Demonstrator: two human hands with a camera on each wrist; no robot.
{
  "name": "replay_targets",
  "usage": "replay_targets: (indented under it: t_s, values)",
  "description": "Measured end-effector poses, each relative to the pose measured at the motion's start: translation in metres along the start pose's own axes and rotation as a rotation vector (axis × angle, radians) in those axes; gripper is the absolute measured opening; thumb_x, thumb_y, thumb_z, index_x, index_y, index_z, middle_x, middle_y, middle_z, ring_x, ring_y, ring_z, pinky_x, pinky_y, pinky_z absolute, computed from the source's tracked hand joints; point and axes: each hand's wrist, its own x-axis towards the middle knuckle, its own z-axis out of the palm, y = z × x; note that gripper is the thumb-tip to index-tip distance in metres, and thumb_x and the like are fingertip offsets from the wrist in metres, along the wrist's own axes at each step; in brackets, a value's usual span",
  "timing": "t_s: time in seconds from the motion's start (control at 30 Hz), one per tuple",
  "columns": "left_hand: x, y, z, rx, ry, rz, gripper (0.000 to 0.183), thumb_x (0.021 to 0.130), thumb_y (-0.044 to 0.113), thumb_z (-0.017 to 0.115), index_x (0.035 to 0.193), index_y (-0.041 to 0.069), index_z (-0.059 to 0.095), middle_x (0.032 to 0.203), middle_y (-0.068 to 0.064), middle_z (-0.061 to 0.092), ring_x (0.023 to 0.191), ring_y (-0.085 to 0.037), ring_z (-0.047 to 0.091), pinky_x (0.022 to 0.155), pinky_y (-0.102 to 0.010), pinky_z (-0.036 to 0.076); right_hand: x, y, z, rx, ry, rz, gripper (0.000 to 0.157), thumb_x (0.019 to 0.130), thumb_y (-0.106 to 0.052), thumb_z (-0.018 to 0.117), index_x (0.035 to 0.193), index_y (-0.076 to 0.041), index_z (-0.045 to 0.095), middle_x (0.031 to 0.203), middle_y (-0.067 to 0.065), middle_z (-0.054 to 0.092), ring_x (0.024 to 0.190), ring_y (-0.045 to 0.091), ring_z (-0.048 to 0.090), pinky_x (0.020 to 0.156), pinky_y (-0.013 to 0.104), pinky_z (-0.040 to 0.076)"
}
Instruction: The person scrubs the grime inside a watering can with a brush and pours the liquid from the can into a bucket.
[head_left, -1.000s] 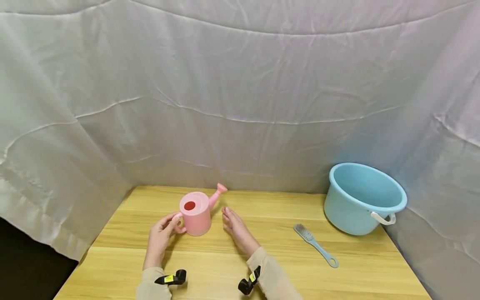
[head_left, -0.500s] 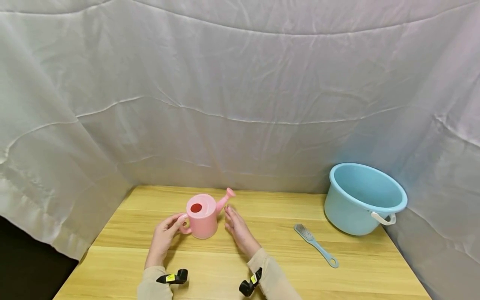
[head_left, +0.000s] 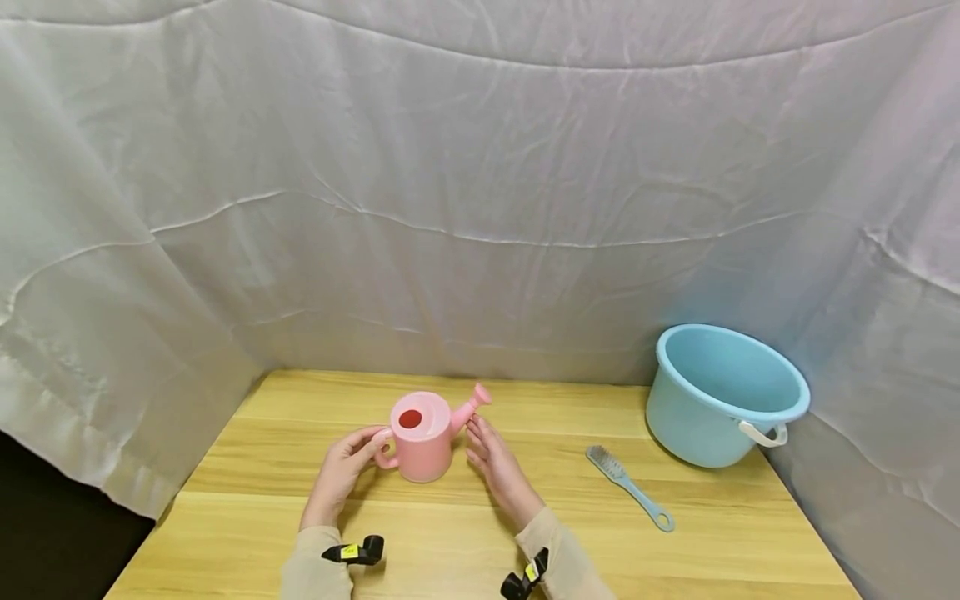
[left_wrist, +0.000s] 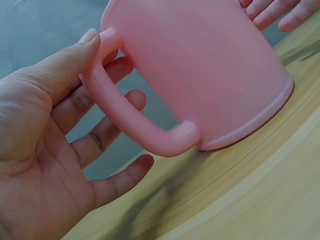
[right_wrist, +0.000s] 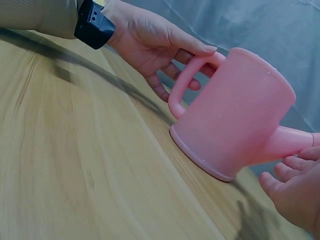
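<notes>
A pink watering can stands upright on the wooden table, its spout pointing right and a round red-looking opening in its top. My left hand pinches the upper part of its handle between thumb and forefinger. The other left fingers spread loosely behind the handle, as the left wrist view shows. On the can's far side, my right hand has its fingers extended, with the fingertips right at the underside of the spout.
A light blue brush with a holed handle lies on the table to the right. Behind it stands a light blue bucket with a white handle. Grey curtains enclose the back and sides.
The watering can has slid right and slightly nearer to me, with my left hand still on its handle. My right hand has also shifted right, staying beside the spout.
</notes>
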Motion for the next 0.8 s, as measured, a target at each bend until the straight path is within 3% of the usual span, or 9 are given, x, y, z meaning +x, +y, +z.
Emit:
replay_targets:
  t_s: [0.2,0.43,0.8]
  values:
    - [0.002,-0.001,0.009,-0.019,-0.072,0.023,0.035,0.095,0.026,0.063,0.118,0.000,0.065,0.078,-0.022,0.067,0.096,-0.016,0.067,0.091,-0.029,0.053,-0.010,-0.006,-0.011,0.056,0.018,0.020,0.078,0.103,-0.052,0.034,0.153,0.004,0.015,0.160,0.026,0.016,0.149,0.040,0.016,0.121,0.054,0.019]
    - [0.005,0.001,0.025,-0.059,-0.138,0.012,0.033,0.094,0.028,0.065,0.117,0.004,0.067,0.081,-0.030,0.063,0.098,-0.023,0.068,0.097,-0.039,0.052,-0.027,-0.012,-0.025,0.081,0.060,0.021,0.074,0.103,-0.045,0.038,0.153,0.005,0.015,0.159,0.028,0.016,0.149,0.041,0.017,0.120,0.053,0.020]
    - [0.008,-0.001,0.053,-0.079,-0.201,-0.009,0.031,0.093,0.028,0.066,0.115,0.007,0.069,0.078,-0.027,0.064,0.103,-0.023,0.064,0.096,-0.036,0.051,-0.053,-0.016,-0.048,0.125,0.156,0.029,0.064,0.103,-0.029,0.045,0.151,0.004,0.021,0.157,0.024,0.026,0.145,0.037,0.029,0.118,0.048,0.028]
